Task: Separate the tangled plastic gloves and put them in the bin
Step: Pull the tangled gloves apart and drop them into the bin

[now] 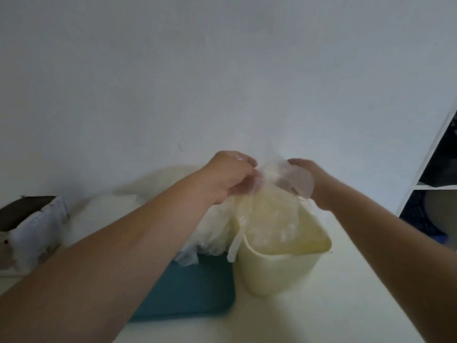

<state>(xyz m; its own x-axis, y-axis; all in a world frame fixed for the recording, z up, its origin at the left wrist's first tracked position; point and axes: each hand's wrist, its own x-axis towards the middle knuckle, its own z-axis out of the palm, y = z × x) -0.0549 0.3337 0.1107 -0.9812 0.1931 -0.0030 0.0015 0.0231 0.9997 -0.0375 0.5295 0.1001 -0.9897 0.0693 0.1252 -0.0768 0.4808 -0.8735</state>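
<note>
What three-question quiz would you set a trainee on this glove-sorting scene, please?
1. True or false: the teal tray lies to the right of the cream bin.
2. The left hand and right hand together hold: A) a clear plastic glove; B) a sponge; C) a lid.
3. Fill in: the glove is held above the ____.

Key: 1 false, the tray is on the bin's left; 2 A; 3 bin.
</note>
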